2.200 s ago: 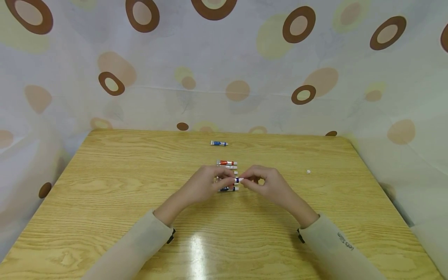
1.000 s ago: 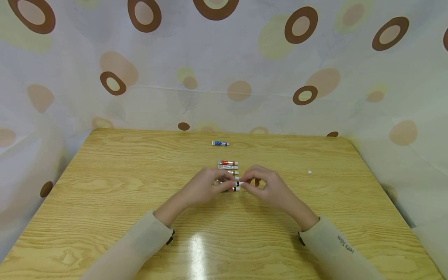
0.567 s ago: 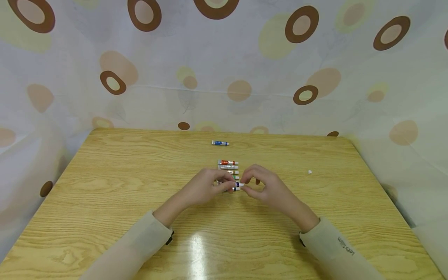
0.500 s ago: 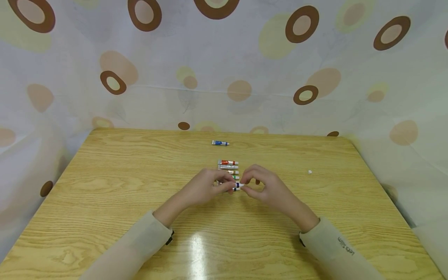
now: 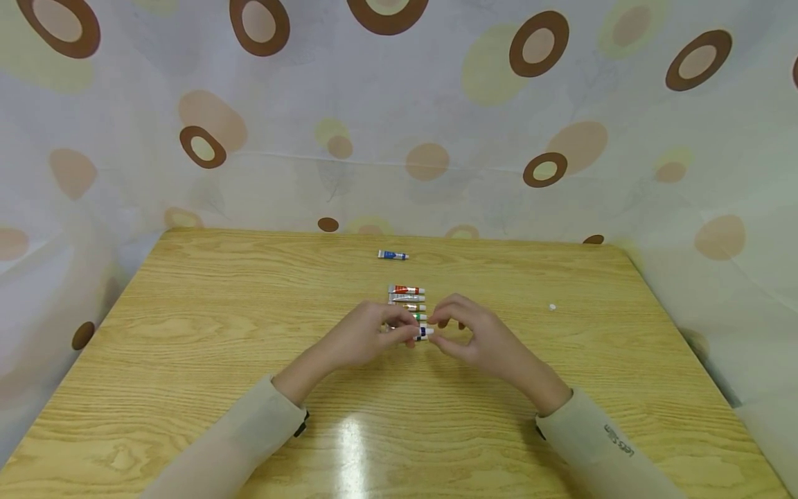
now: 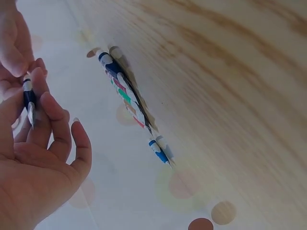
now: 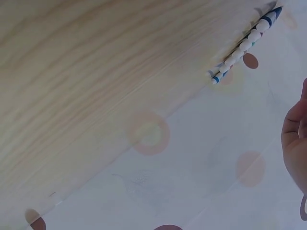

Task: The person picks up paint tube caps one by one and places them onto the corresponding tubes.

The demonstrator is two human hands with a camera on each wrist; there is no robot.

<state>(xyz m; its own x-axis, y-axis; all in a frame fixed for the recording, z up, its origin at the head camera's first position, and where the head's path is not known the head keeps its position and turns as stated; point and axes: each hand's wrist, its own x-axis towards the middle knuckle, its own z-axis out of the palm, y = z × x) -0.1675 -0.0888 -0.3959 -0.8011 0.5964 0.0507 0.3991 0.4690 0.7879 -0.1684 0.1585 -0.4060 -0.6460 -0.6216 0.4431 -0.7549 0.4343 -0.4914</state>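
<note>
My left hand (image 5: 368, 334) holds a small paint tube (image 6: 29, 96) with a dark blue band and a white cap (image 5: 429, 331), pinched between thumb and fingers. The cap end points right. Close at that end is my right hand (image 5: 476, 333), its thumb and forefinger parted around the cap with a slight gap. Several paint tubes lie in a row beneath and beyond the left hand, among them a red one (image 5: 406, 290), a silver one (image 5: 406, 298) and a green one (image 5: 420, 317). The left hand covers part of the row.
A blue paint tube (image 5: 393, 256) lies apart, farther back on the wooden table (image 5: 249, 277). A small white piece (image 5: 552, 307), perhaps a cap, lies to the right. A patterned cloth (image 5: 374, 138) hangs behind the table.
The held tube has come slightly toward me. My right thumb and forefinger, pinching the white cap earlier, have spread apart around it. The left hand keeps its hold.
</note>
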